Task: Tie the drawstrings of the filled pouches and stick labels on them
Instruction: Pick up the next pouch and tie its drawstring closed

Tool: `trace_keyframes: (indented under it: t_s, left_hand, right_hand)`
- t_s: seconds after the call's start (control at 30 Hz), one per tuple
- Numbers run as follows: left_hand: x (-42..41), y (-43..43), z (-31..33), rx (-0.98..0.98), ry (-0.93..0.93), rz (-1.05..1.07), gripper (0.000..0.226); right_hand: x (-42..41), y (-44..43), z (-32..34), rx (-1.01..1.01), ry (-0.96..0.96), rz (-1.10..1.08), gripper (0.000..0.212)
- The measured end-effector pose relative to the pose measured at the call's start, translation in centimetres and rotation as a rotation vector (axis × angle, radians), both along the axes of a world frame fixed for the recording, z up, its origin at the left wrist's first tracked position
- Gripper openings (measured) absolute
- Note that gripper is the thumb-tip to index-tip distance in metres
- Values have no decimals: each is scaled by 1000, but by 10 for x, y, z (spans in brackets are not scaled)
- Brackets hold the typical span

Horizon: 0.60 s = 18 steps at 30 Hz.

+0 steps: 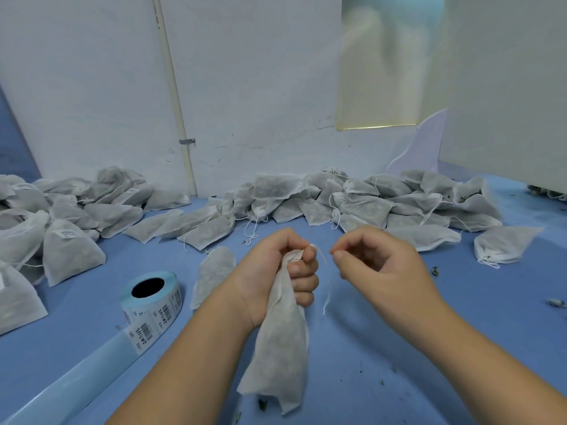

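Gripping the gathered neck of a soft, light white non-woven filled pouch point(279, 342), the left hand point(276, 271) is clenched. Just right of the pouch, the right hand point(377, 265) pinches its thin white drawstring point(328, 286). The neck looks the surest hold; the limp cord probably slips.

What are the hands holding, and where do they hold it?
The left hand grips a filled white pouch by its gathered neck. The right hand seems to pinch the drawstring between thumb and fingertip.
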State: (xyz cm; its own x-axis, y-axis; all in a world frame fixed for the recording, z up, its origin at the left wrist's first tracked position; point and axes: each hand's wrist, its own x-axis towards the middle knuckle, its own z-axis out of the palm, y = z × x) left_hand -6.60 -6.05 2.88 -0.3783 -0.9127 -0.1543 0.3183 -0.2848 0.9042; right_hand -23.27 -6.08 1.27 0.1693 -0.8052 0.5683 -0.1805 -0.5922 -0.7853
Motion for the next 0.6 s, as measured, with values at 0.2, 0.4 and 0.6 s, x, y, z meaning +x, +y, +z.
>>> trace_keyframes:
  t_s: [0.2, 0.4, 0.6]
  left_hand:
    - [0, -2, -3, -19, 15, -110, 16]
    - [0, -1, -6, -60, -37, -141, 23]
    - [-5, 4, -4, -107, -143, -87, 24]
  right_hand:
    - [7, 8, 2, 53, 9, 72, 24]
    - [7, 5, 5, 133, -21, 94, 22]
    - [2, 4, 7, 227, 18, 130, 11]
